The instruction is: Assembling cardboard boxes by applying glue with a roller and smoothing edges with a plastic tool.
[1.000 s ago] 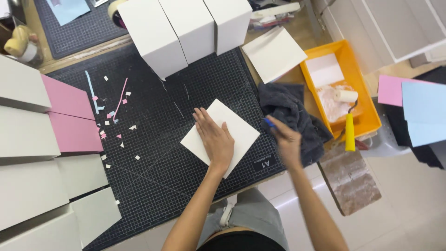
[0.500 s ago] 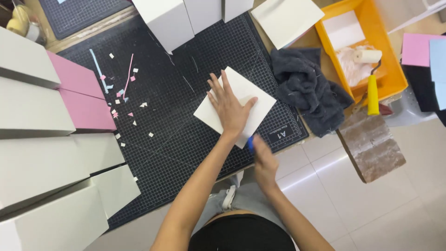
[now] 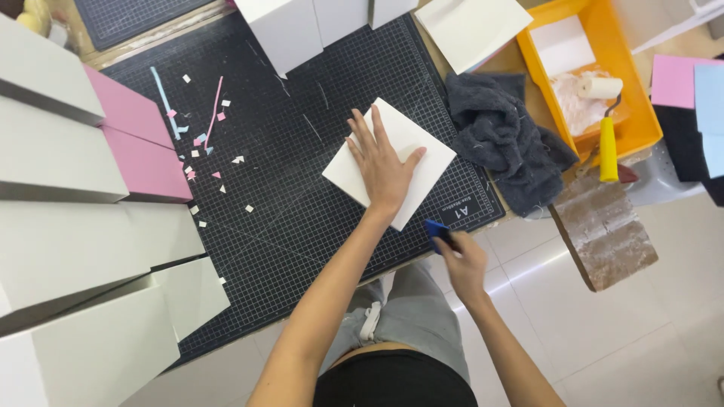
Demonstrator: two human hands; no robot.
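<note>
The left hand (image 3: pixel 385 169) lies flat on the white card (image 3: pixel 390 161), palm down, fingers spread and extended, gripping nothing. It pins the card against the cutting mat (image 3: pixel 302 151). The card sits near the mat's front right corner, turned diagonally to the mat grid, so one corner points toward the person and the opposite corner toward the white boxes (image 3: pixel 324 22) at the far edge. The fingers point away from the body, roughly along that diagonal.

The right hand (image 3: pixel 461 264) is off the mat, just beyond its front edge, above the floor. Its fingers are closed around a small blue tool (image 3: pixel 437 232); only the tool's upper end shows, and its type cannot be determined. The tool tip points up and left, toward the near corner of the card, and stands close to that corner without touching it.

Key relation: the card lies ahead and to the left of the tool. The left hand is on the card; the right hand is near but apart.

Surroundings: a dark grey cloth (image 3: pixel 501 139) lies just right of the card, overlapping the mat edge. Beyond it, a yellow tray (image 3: pixel 641 113) holds a roller (image 3: pixel 603 113). Pink and blue paper scraps (image 3: pixel 204 143) are scattered on the mat's left portion, well apart from both hands.
</note>
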